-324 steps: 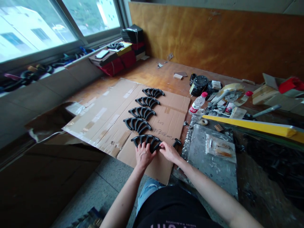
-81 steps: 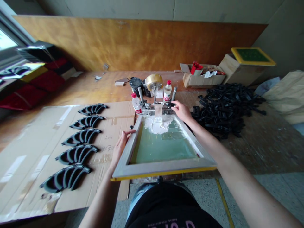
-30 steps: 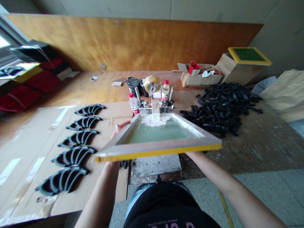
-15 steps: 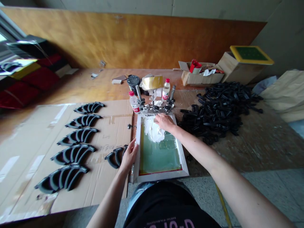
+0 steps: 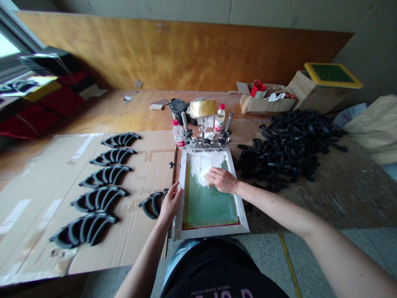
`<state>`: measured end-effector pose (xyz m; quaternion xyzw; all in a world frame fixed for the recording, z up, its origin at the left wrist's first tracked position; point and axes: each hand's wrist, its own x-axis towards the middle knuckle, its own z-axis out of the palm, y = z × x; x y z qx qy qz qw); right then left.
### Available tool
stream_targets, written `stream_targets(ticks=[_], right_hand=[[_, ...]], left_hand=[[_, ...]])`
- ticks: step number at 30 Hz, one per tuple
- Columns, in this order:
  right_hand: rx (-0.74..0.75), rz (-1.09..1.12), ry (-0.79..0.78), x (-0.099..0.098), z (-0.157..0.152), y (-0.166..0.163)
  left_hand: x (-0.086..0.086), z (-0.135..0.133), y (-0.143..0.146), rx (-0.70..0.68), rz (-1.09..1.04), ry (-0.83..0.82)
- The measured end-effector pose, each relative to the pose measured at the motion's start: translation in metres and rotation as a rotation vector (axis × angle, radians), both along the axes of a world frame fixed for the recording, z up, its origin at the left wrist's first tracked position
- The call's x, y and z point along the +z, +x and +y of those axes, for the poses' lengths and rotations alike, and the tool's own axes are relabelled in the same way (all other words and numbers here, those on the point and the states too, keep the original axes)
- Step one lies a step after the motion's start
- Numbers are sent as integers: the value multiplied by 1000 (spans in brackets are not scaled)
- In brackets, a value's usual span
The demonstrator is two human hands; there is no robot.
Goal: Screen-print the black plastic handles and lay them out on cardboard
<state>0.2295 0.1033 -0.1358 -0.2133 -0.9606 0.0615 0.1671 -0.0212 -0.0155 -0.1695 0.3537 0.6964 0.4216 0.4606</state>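
A screen printing frame [image 5: 243, 215] with pale metal sides and green mesh [image 5: 209, 209] lies in front of me, its far end at a metal clamp [image 5: 206, 142]. Thick white ink [image 5: 203, 163] is smeared over the mesh's far part. My left hand [image 5: 171, 203] grips the frame's left side. On the mesh, at the near edge of the ink, is my right hand [image 5: 221, 180], its fingers closed together; whatever they hold is hidden beneath them. A few black curved parts [image 5: 151, 205] lie beside my left hand, partly covered by it.
Rows of black curved parts [image 5: 93, 229] lie on cardboard [image 5: 130, 244] at left. A heap of black parts [image 5: 279, 153] covers the table at right. Red-capped bottles [image 5: 219, 118] and a dark tub [image 5: 178, 108] stand behind the clamp. An open carton [image 5: 265, 103] sits at the back right.
My right hand has moved toward me over the mesh, from beside the clamp to the near edge of the ink. My left hand stays on the frame's left side.
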Motion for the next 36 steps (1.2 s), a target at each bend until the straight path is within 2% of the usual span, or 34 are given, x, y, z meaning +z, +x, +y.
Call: stream_targets(ticks=[2, 4, 9, 12, 14, 16, 18, 19, 22, 24, 27, 28, 30, 32, 33, 34, 36], right_hand=[[28, 20, -29, -1, -3, 1], [-49, 56, -72, 7, 7, -3], [-445, 120, -149, 43, 66, -16], [-644, 189, -152, 53, 95, 8], [-800, 274, -172, 47, 102, 34], [-914, 299, -247, 32, 96, 57], [-913, 264, -340, 9, 79, 66], [-865, 237, -376, -3, 68, 64], [-659, 140, -367, -32, 31, 44], [-559, 69, -297, -40, 9, 26], [-548, 59, -174, -35, -24, -1], [-508, 71, -134, -32, -36, -10], [-298, 87, -74, -26, -55, -23], [-87, 84, -59, -25, -64, -22], [-75, 79, -67, -26, -62, -13], [-148, 72, -78, -29, -56, 2], [-459, 30, -99, -35, -35, 46]], left_hand=[[4, 0, 0, 1, 7, -7], [11, 0, 0, -3, -1, -18], [51, -1, -5, -36, -86, 8], [80, 8, -8, -24, -161, 57], [97, 22, -6, 17, -230, 149], [112, 41, -1, 83, -291, 311], [121, 58, 7, 137, -331, 450], [123, 64, 12, 150, -347, 483], [111, 65, 32, 218, -412, 477], [91, 51, 48, 219, -463, 322], [55, 21, 72, 83, -562, -57], [45, 11, 77, 53, -600, -136], [29, -5, 78, 69, -633, -177], [16, -18, 59, 112, -576, -155], [9, -24, 42, 140, -508, -147], [1, -31, 21, 169, -417, -149], [-17, -47, -30, 282, -201, -203]])
